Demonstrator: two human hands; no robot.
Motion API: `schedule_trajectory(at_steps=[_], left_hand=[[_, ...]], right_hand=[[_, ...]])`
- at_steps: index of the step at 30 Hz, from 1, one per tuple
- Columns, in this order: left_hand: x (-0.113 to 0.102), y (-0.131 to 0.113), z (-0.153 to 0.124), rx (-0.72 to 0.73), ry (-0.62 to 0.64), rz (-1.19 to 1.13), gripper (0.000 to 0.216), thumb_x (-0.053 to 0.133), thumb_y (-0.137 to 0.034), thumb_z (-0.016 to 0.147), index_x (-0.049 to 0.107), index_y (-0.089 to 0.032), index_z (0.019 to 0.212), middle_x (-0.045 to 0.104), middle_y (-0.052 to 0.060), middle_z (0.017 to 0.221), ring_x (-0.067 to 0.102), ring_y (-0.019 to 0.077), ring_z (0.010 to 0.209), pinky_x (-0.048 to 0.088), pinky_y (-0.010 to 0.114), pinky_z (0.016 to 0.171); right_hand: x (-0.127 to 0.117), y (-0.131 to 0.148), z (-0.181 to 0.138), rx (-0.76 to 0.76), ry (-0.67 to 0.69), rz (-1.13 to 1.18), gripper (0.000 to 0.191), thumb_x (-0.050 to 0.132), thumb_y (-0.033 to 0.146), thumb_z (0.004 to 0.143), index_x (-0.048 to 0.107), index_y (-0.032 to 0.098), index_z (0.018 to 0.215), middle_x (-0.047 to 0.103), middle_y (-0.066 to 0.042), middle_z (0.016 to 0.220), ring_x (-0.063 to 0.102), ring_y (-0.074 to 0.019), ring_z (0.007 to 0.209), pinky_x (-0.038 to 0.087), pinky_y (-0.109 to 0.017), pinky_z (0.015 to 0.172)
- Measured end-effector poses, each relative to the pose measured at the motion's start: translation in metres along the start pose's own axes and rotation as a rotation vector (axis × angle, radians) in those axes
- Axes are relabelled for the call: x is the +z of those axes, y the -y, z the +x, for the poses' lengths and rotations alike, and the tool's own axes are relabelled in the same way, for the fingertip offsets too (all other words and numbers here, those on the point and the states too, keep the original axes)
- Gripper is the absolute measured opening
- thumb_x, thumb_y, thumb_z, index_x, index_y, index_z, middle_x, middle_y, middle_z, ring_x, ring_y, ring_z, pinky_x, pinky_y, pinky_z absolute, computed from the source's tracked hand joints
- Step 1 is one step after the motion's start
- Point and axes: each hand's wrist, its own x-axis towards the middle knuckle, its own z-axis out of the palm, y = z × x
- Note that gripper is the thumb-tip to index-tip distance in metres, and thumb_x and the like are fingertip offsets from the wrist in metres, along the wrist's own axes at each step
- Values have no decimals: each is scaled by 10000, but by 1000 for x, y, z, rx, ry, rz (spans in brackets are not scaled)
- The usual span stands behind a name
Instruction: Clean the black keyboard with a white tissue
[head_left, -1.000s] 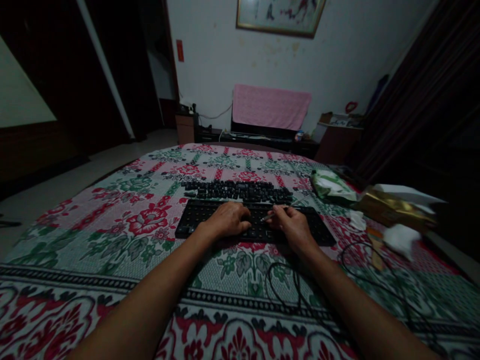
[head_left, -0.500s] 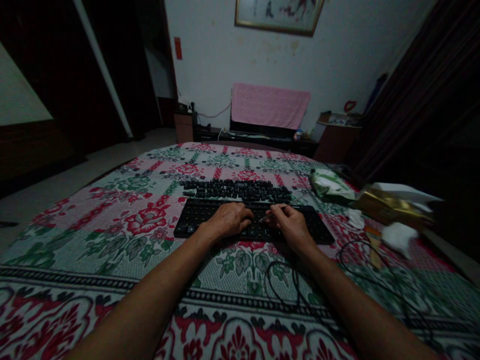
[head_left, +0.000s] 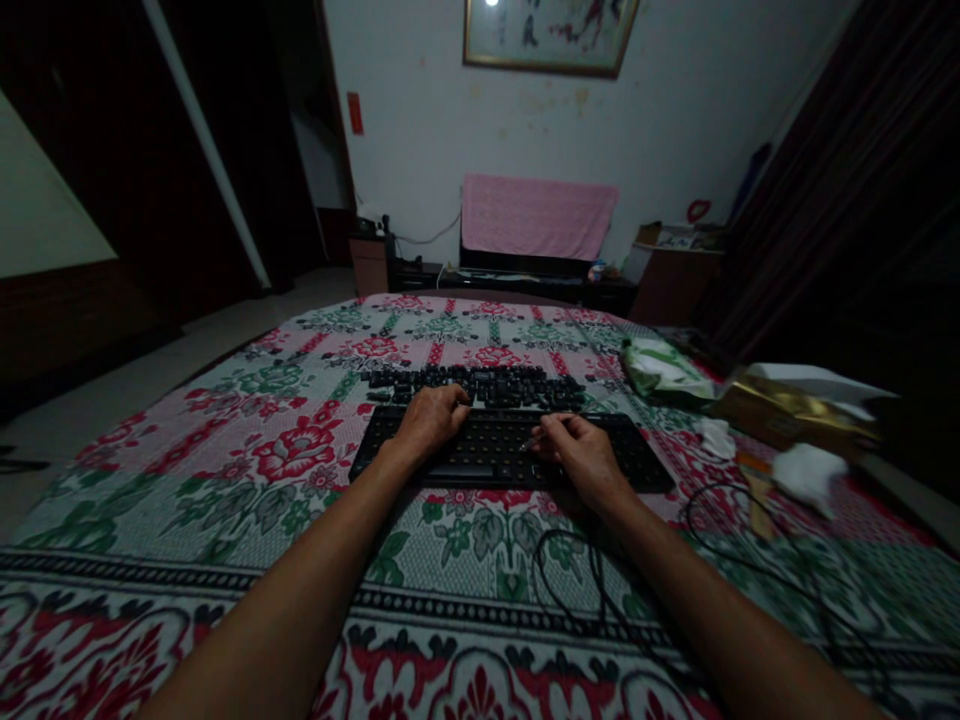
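A black keyboard lies flat on the bed, many of its key positions bare of caps, with some caps left along its front row. Just beyond its far edge is a band of loose black keycaps. My left hand is over the keyboard's far edge with its fingers pinched together at these keycaps; what they grip is too dark to make out. My right hand rests over the right half of the keyboard, closed on a thin metal tool whose tip points left, low over the key positions.
A black cable loops over the floral bedspread under my right forearm. At the right are a green-white tissue pack, a golden box, crumpled white tissues and a flat wooden-handled brush.
My left hand has moved left and away from me, from the middle of the keyboard to the loose keycaps. My right hand stays nearly in place with the tool. The view has tilted slightly up.
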Motion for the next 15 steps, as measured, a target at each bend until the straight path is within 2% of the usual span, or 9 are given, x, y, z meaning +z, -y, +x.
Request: schedule_trajectory(at_steps=[8, 15], left_hand=[[7, -3, 37, -77, 108, 151, 265, 516, -338, 782, 695, -243, 953, 702, 59, 944, 624, 222, 929, 470, 289, 790], [12, -7, 54, -47, 226, 205, 257, 512, -292, 763, 715, -233, 909, 704, 82, 944, 630, 234, 921, 478, 293, 770]], right_hand=[[0, 0, -1, -2, 1, 1, 319, 661, 467, 662, 607, 160, 733, 672, -34, 725, 622, -135, 588, 512, -252, 578], [0, 0, -1, -10, -1, 5, 279, 644, 442, 684, 600, 169, 721, 670, -30, 725, 630, -142, 584, 512, -260, 575]])
